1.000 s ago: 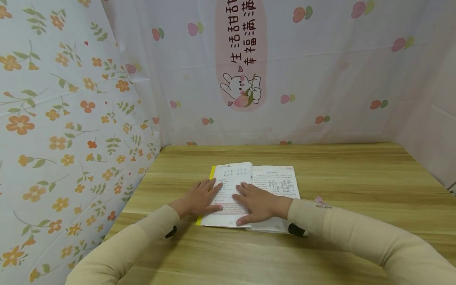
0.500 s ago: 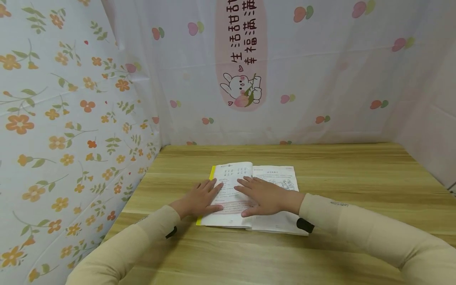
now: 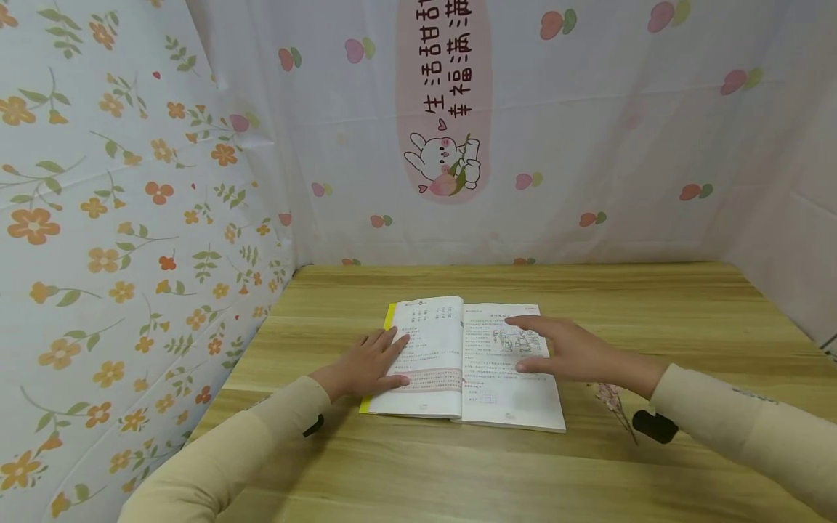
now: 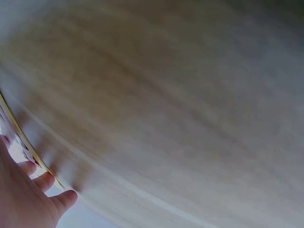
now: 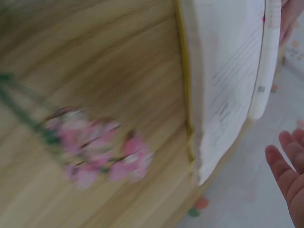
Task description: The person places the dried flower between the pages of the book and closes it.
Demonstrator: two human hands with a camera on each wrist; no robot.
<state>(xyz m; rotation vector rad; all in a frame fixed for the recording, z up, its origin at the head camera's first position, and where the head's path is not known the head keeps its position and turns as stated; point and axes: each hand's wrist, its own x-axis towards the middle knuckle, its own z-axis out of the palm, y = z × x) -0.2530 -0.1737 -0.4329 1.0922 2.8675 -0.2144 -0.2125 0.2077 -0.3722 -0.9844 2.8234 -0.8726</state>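
Note:
An open book (image 3: 428,341) with a yellow cover edge lies on the table, printed text on both pages and a line drawing on the right one. My left hand (image 3: 366,365) rests on the left page, its fingers spread over the outer margin. Over the right page's outer edge is my right hand (image 3: 569,350), thumb and fingers apart and nothing between them; it looks raised above the paper. Beside the book, below the right wrist, lies a sprig of pink flowers (image 3: 608,398). The right wrist view shows its pink blossoms (image 5: 95,147) and green stem, somewhat blurred.
The wooden table (image 3: 418,465) reaches back to a white hanging cloth (image 3: 588,145) with fruit prints. At the left a flowered cloth (image 3: 131,218) hangs along the table's side.
My right hand has moved off the left page and across to the right edge of the book, uncovering both pages and the flower sprig. The left hand has stayed in place.

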